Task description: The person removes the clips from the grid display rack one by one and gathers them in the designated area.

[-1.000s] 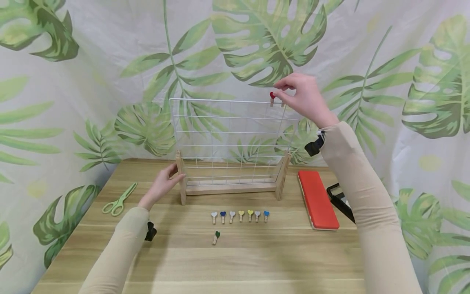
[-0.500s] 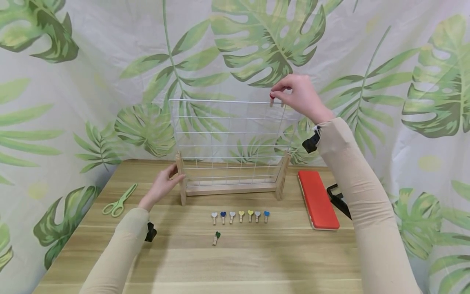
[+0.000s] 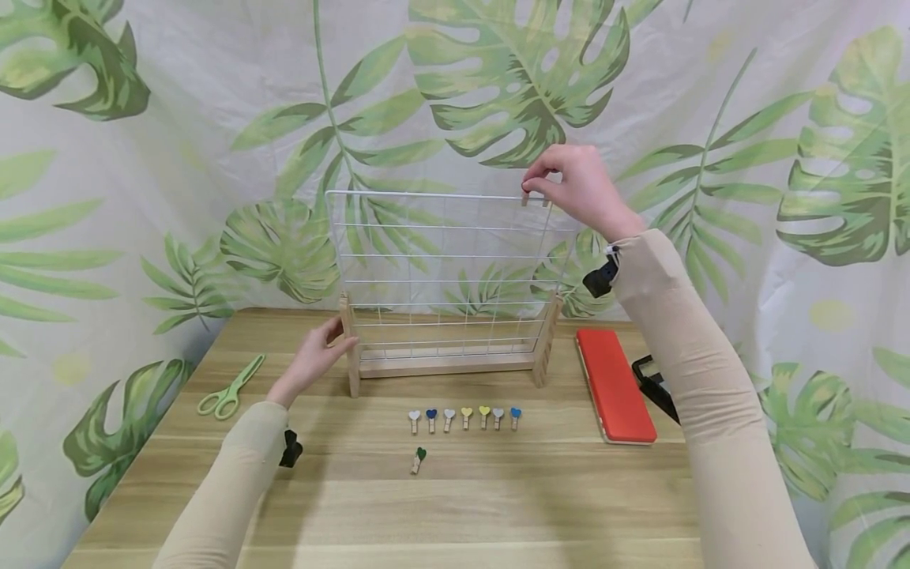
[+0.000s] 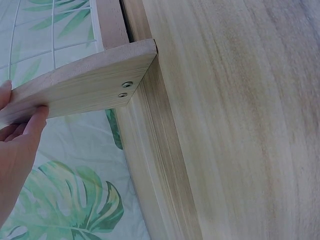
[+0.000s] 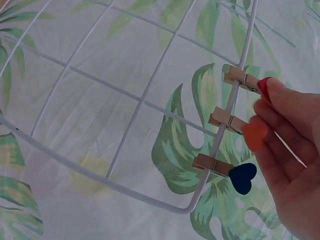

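My right hand (image 3: 576, 186) pinches the red-heart end of a small wooden clothespin (image 5: 242, 77) between thumb and forefinger. That peg sits across the top wire of a white grid rack (image 3: 426, 194). Beside it on the same wire, the right wrist view shows an orange-heart clothespin (image 5: 255, 136) and a dark blue-heart one (image 5: 243, 179) near the frame's corner. The curled lower fingers lie close behind the orange heart. My left hand (image 3: 316, 359) grips the rack's left wooden side piece (image 4: 85, 80), thumb on one face and fingers on the other.
In front of the rack lies a row of several heart clothespins (image 3: 466, 417), with a green-heart one (image 3: 418, 460) nearer. Green scissors (image 3: 231, 389) lie left. A red case (image 3: 615, 387) and a black object (image 3: 656, 387), partly behind the right sleeve, lie right. A leaf-print cloth hangs behind.
The right hand has shifted slightly left, its fingers now covering most of the red heart in the head view. My left hand stays on the rack's side.
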The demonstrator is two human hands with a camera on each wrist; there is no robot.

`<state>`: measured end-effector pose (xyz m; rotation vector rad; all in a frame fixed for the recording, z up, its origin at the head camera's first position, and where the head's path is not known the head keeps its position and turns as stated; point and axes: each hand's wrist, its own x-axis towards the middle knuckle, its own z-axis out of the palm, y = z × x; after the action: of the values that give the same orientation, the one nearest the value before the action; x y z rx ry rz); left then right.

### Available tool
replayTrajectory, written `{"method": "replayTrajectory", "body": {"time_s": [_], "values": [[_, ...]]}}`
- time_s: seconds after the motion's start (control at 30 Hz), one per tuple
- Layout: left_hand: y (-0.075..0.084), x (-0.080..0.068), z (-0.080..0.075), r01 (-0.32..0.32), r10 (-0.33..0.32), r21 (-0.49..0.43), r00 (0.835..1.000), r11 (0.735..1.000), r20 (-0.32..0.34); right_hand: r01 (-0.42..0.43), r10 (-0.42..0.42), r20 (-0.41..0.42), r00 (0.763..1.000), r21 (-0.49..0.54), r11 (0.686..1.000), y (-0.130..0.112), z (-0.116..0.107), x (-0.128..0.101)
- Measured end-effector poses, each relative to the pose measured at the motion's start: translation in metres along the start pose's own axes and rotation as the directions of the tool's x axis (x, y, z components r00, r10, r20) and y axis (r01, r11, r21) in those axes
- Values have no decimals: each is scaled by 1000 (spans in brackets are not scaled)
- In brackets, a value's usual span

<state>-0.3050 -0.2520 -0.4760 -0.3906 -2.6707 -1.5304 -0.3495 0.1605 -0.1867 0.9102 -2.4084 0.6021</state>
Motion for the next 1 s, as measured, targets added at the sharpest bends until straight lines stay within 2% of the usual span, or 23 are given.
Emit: {"method": "replayTrajectory", "body": {"time_s": [0.1, 0.27, 0.43, 0.57, 0.67, 0.83, 1.0], "values": [[-1, 0, 0, 1, -1, 5, 1000, 1000, 1, 25, -25, -26, 999, 5, 1000, -1, 1, 0], [-1, -1, 0, 5, -5, 1, 1000, 1000, 4, 21, -18, -63, 998, 42, 999, -4, 0, -2], [-3, -1, -1, 5, -5, 3, 1000, 1000, 7, 37, -34, -109, 993, 25, 999, -15, 4, -10], [-3, -1, -1, 2, -2, 8, 1000, 1000, 10, 105, -93, -188, 978, 56, 993, -29, 14, -25], [-2, -1, -2, -3, 3, 2, 1000, 1000, 8, 164, -142, -207, 968, 93, 982, -38, 24, -40], [0, -1, -2, -7, 7, -5, 1000, 1000, 2, 196, -178, -125, 976, 146, 970, -46, 52, -71], [0, 0, -1, -9, 9, -5, 1000, 1000, 5, 174, -174, -17, 985, 197, 965, -45, 95, -109]]}}
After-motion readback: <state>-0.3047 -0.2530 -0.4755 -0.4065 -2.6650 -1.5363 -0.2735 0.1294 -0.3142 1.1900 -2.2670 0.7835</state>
